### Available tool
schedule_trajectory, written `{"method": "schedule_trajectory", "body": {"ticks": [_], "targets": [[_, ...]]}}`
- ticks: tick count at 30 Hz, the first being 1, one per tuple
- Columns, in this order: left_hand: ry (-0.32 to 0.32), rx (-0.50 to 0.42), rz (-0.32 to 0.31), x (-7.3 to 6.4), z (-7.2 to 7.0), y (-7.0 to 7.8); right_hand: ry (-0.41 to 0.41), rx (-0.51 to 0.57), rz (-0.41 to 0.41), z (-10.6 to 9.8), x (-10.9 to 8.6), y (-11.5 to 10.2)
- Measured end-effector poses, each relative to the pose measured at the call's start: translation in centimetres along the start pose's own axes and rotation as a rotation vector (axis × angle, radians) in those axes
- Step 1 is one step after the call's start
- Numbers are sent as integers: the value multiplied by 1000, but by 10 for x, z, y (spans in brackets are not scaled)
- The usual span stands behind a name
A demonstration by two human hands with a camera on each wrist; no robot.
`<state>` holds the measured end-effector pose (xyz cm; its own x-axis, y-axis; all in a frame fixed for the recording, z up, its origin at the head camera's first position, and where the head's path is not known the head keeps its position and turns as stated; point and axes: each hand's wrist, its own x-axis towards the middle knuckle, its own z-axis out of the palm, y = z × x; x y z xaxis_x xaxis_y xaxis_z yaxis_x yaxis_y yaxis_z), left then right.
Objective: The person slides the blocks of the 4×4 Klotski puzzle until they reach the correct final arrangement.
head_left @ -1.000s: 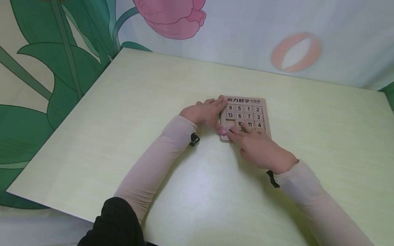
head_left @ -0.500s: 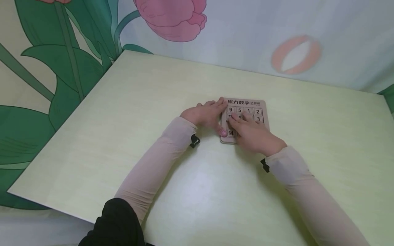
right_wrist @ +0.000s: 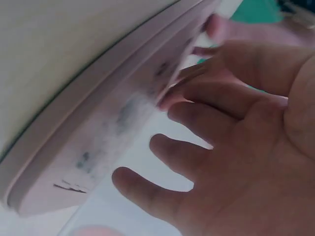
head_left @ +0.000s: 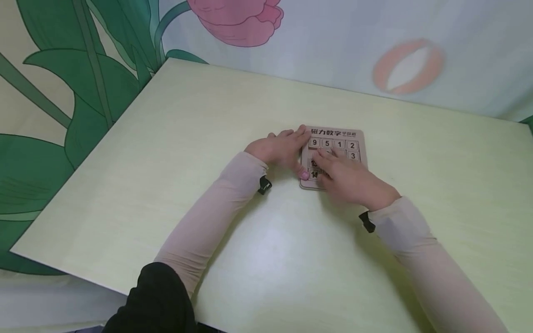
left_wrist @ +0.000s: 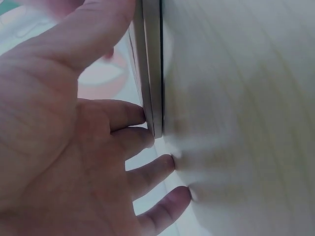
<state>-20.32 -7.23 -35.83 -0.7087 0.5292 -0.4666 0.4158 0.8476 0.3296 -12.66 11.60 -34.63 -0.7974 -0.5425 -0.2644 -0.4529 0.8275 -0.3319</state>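
Observation:
A wooden number slide puzzle [head_left: 335, 133] lies flat on the table, its tiles marked with black digits. My left hand [head_left: 280, 149] braces its left side, with a fingertip at the top left corner and the thumb near the lower left. In the left wrist view, the spread fingers touch the puzzle's edge [left_wrist: 152, 73] and the tabletop. My right hand [head_left: 354, 182] lies over the tiles with fingers extended, the index fingertip at the left column. That hand covers much of the lower and middle rows. The 9, 5, 1, 2 row shows, as does the 14 tile [head_left: 314, 174].
The pale table [head_left: 233, 106] extends around the puzzle on all sides. Behind it hangs a cloth backdrop [head_left: 325, 41] with printed flowers and leaves. A black strap piece [head_left: 264, 185] sits at the left wrist, and another black piece [head_left: 367, 222] at the right.
My right hand moved up from the bottom row to the left column, then slightly back toward me. The 13 tile slid down one place, leaving the gap above it. My left hand stayed put.

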Motion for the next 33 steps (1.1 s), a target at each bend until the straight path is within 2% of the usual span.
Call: {"method": "schedule_trajectory", "body": {"ticks": [4,7,18,26,33], "targets": [[-20,-30,-1,0,2,0,-25,12,39,0,17,8],[-30,-40,8,-1,4,1,-47,18,58,0,21,12],[-3,13,0,-1,-3,5,-43,-6,21,-6,-2,-3],[1,-4,-5,-2,-1,1,-34,-16,-7,-3,-1,-3],[-11,16,4,-1,-2,2,-10,1,47,3,4,2]]}}
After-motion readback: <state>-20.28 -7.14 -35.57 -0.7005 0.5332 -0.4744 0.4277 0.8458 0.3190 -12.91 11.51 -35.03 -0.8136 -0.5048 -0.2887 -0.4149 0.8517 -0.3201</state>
